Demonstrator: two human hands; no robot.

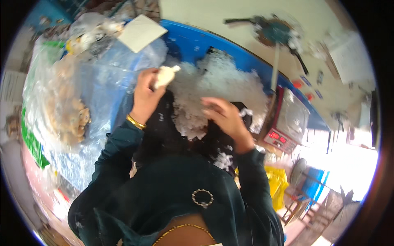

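My left hand (146, 95), with a gold bangle at the wrist, is closed around a small cream-coloured, soft-looking piece (166, 76). One narrow end of it sticks out past the fingers toward the right. Over the pile of white fluffy stuffing (230, 80) in front of me, my right hand (227, 117) has its fingers curled toward the thumb. Whatever lies between those fingertips, if anything, is too small to make out. Part of the stuffing lies against the dark cloth (158, 135) on my lap, and white tufts cling to it.
At the left, a clear plastic bag (61, 86) holds several tan pieces. A white square card (142, 33) lies above it. A blue panel (191, 39) runs behind the stuffing. On the right stands a red digital scale (281, 139), with a yellow bag (277, 184) below it.
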